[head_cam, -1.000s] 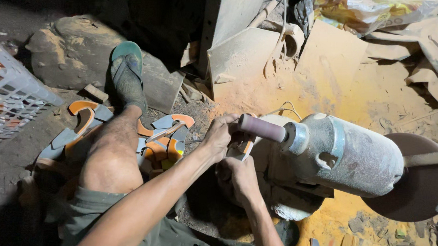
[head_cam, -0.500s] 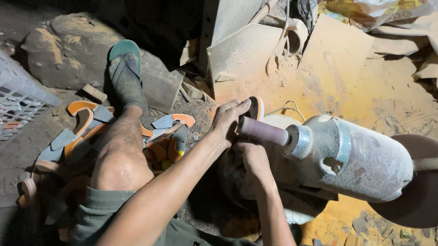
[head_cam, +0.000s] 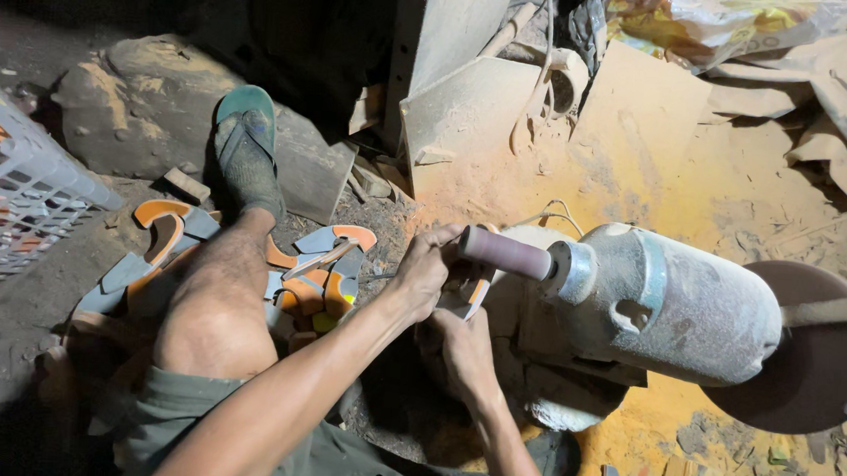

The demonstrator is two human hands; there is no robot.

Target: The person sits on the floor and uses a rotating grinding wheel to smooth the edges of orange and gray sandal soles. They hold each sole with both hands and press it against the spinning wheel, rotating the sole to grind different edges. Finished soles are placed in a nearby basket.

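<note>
Both my hands hold one orange-and-grey sandal strap piece (head_cam: 472,291) against the pinkish sanding drum (head_cam: 505,253) of a dusty grey motor (head_cam: 676,304). My left hand (head_cam: 425,270) grips the piece from the upper left, right beside the drum's tip. My right hand (head_cam: 459,351) holds it from below. Most of the piece is hidden by my fingers. My bare left leg (head_cam: 216,295) stretches forward, its foot in a green sandal (head_cam: 245,147).
A heap of orange-and-grey strap pieces (head_cam: 320,271) lies on the ground by my leg. A white plastic crate (head_cam: 15,202) stands at the left. A brown disc (head_cam: 814,350) sits on the motor's right end. Orange dust coats the boards (head_cam: 640,153) behind.
My hands have lifted the strap piece a little higher against the drum, my left hand now at its tip. The camera has shifted slightly.
</note>
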